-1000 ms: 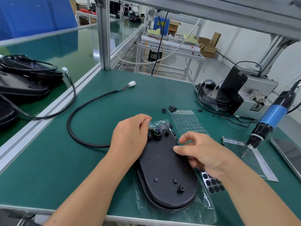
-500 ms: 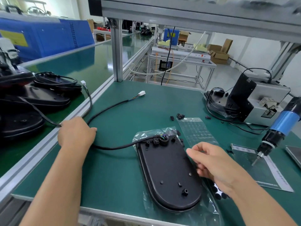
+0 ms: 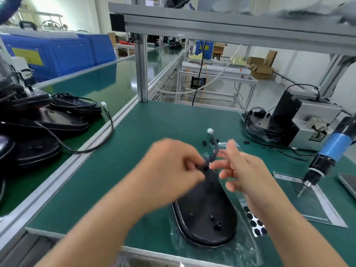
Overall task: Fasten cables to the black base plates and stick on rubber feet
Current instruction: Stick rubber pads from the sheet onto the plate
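A black oval base plate (image 3: 204, 214) lies on a clear plastic bag at the table's front edge. Both hands are blurred with motion over its far end. My left hand (image 3: 173, 162) is closed on the black cable (image 3: 215, 149) where it meets the plate. The cable rises from there to its white connector (image 3: 210, 130). My right hand (image 3: 242, 166) hovers just right of the cable with fingers spread, thumb tip close to it. A sheet of black rubber feet (image 3: 254, 222) lies beside the plate on the right, partly under my right forearm.
Small black clips (image 3: 212, 140) lie beyond the hands. A blue electric screwdriver (image 3: 327, 151) hangs at the right over a paper sheet. A grey screw feeder (image 3: 312, 120) and another bagged plate sit at the back right. Stacked base plates with cables (image 3: 48, 120) fill the left bench.
My left hand has come back from the cable loop at the left to the plate's far end, bringing the cable. The connector now stands above the plate. My right hand has risen.
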{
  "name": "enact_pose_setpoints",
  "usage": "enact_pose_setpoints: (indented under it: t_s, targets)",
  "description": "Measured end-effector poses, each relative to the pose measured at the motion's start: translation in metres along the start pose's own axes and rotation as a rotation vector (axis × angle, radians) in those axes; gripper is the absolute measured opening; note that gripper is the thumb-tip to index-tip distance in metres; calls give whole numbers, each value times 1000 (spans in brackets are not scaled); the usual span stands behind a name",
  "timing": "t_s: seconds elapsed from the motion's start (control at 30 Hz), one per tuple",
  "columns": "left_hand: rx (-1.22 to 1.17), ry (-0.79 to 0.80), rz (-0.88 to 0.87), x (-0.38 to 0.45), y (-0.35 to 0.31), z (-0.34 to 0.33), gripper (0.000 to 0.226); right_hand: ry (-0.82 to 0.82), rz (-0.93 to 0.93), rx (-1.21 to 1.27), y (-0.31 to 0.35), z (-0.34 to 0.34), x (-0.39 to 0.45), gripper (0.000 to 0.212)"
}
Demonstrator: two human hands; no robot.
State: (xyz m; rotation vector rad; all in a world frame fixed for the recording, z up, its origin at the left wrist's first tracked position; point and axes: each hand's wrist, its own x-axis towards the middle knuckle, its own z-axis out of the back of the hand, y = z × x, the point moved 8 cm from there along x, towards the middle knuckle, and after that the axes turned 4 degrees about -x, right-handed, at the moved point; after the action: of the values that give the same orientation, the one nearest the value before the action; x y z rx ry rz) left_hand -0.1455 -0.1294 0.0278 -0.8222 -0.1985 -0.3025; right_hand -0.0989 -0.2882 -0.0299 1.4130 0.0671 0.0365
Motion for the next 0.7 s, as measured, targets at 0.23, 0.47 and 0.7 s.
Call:
enact_pose_setpoints:
  t_s: [0.23,0.47,0.7]
  targets:
    - [282,-322,-313,10,-30,22,38,-21,233,-185,31,10,-19,13]
    - [618,242,26,51,68,-19,28,-5,245,-642,0,21,-38,14]
    - [17,169,551,-12,122,-21,48,56,18,-784,-45,10,-28,39]
